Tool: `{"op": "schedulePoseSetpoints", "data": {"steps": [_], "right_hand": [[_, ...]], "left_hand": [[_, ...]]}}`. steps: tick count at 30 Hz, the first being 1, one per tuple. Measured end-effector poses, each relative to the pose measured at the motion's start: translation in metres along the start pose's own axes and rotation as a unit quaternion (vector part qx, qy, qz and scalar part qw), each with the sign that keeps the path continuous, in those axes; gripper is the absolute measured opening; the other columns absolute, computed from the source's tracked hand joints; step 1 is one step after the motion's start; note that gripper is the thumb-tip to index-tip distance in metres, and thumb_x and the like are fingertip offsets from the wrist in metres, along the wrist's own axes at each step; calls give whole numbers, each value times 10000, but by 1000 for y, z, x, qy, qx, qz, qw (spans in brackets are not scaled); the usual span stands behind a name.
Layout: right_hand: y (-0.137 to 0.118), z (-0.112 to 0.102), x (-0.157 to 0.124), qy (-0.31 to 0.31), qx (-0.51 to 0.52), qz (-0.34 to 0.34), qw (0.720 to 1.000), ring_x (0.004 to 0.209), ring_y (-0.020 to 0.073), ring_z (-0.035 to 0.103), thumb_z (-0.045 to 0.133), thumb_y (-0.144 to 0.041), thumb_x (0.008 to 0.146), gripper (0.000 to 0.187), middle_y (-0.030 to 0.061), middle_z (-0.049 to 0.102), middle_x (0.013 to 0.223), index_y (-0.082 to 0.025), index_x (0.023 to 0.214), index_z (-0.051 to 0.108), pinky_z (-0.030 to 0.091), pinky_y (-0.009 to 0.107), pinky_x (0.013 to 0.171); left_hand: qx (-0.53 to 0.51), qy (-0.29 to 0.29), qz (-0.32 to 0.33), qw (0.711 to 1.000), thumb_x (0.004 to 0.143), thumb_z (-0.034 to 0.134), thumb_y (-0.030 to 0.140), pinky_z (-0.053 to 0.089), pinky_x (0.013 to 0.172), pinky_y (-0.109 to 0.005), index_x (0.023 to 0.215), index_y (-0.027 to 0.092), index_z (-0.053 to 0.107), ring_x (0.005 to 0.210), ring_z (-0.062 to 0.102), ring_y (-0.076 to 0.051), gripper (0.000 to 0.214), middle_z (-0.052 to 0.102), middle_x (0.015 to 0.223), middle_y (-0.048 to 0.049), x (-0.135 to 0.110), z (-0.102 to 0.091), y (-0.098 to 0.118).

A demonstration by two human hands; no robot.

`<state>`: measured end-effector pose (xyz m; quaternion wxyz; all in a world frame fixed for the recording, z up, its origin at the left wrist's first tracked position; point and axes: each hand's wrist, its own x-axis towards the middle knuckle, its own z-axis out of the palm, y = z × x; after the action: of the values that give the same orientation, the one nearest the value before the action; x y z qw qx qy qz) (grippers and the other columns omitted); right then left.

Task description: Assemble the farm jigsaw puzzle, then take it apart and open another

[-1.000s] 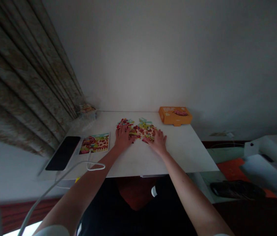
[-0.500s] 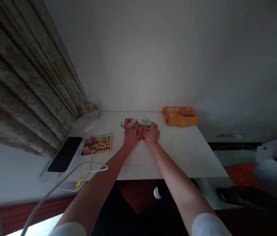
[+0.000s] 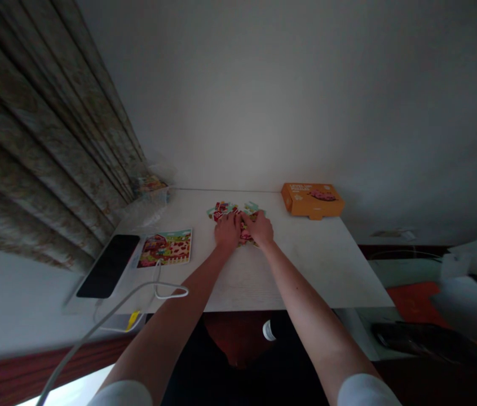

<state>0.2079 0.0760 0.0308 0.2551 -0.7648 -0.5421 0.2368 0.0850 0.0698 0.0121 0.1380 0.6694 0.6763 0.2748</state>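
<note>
Colourful jigsaw puzzle pieces [image 3: 245, 232] lie in a cluster on the white table, with red and mint-green ones at the far side. On the cluster's left rests my left hand [image 3: 227, 230], fingers close together and bent down onto a piece. My right hand [image 3: 261, 228] is at the right side, its thumb and forefinger reaching inward and closed on a piece. The fingertips of both hands nearly meet, and pink pieces show between them. My hands hide part of the cluster. Left of them lies a flat farm picture card [image 3: 166, 248].
An orange puzzle box [image 3: 312, 201] stands at the table's back right. A black phone [image 3: 109, 267] lies on the left, near a white cable [image 3: 137, 286] that crosses the table's front-left corner. Clear plastic wrapping [image 3: 148, 208] sits by the curtain [image 3: 48, 129]. A wall rises behind.
My fingers have drawn closer together over the pieces, and both hands have shifted slightly inward. More pieces show at the right of the cluster. The view has shifted slightly.
</note>
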Motion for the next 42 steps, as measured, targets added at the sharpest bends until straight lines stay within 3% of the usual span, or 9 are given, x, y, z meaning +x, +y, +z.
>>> {"op": "schedulePoseSetpoints", "data": {"steps": [5, 9, 11, 15, 18, 21, 23, 30, 42], "right_hand": [[15, 6, 9, -38, 115, -26, 992, 1036, 283, 704, 610, -718, 888, 516, 117, 739, 1011, -223, 1018, 672, 534, 428, 957], [35, 8, 13, -145, 272, -63, 949, 896, 248, 705, 767, -651, 790, 473, 86, 743, 943, -228, 986, 688, 577, 407, 849], [42, 6, 13, -189, 315, -75, 927, 877, 239, 705, 816, -604, 760, 466, 81, 748, 960, -228, 1008, 696, 588, 400, 832], [47, 1, 10, -214, 318, -75, 920, 935, 239, 716, 883, -499, 708, 531, 78, 752, 1029, -228, 1122, 691, 593, 419, 885], [47, -2, 7, -219, 317, -86, 919, 1003, 261, 716, 888, -486, 702, 569, 85, 747, 1072, -228, 1165, 682, 587, 445, 925], [47, -4, 3, -201, 318, -108, 920, 1059, 274, 705, 892, -497, 692, 582, 95, 739, 1116, -221, 1155, 673, 567, 453, 972], [46, -5, 0, -195, 331, -108, 917, 1029, 268, 712, 906, -481, 667, 597, 85, 743, 1095, -225, 1145, 656, 568, 446, 962], [41, -18, -6, -210, 416, -32, 884, 774, 242, 735, 928, -341, 545, 664, 12, 760, 865, -251, 1118, 603, 599, 385, 745], [43, -34, -7, -254, 386, -80, 883, 847, 250, 732, 876, -267, 561, 447, 39, 774, 922, -220, 980, 730, 585, 405, 831]], "left_hand": [[-56, -1, -13, 998, 1094, 333, 407, 503, 946, -411, 1158, 190, 695, 1107, 663, -308, 427, 713, 1163, -167, 7, 3, 3], [-124, -5, 4, 992, 1082, 377, 351, 486, 990, -415, 1079, 194, 702, 1088, 663, -289, 361, 719, 1102, -144, 11, 5, 5], [-146, -24, 40, 988, 1072, 397, 318, 476, 1017, -411, 1041, 185, 701, 1082, 660, -274, 333, 714, 1087, -137, 13, 4, 5], [-198, -98, 98, 970, 1010, 493, 264, 477, 1045, -412, 991, 186, 709, 1090, 647, -259, 230, 721, 1067, -108, 19, -4, -1], [-289, -198, 87, 933, 892, 647, 270, 499, 1034, -399, 1072, 193, 724, 1112, 653, -256, 211, 728, 1147, -91, 23, -17, -13], [-404, -273, 31, 872, 696, 790, 231, 531, 998, -386, 1224, 187, 696, 1163, 655, -269, 539, 678, 1326, -110, 23, -28, -25], [-461, -288, -9, 839, 595, 809, 176, 553, 968, -393, 1259, 187, 682, 1145, 669, -272, 676, 662, 1359, -116, 19, -32, -27], [-584, -223, -128, 770, 503, 842, 148, 619, 812, -394, 1265, 177, 654, 889, 738, -245, 785, 744, 1102, -96, 0, -20, -9], [-629, -155, -142, 748, 545, 746, 154, 602, 745, -353, 1066, 175, 695, 785, 723, -206, 523, 772, 976, -58, -2, -4, 14]]}}
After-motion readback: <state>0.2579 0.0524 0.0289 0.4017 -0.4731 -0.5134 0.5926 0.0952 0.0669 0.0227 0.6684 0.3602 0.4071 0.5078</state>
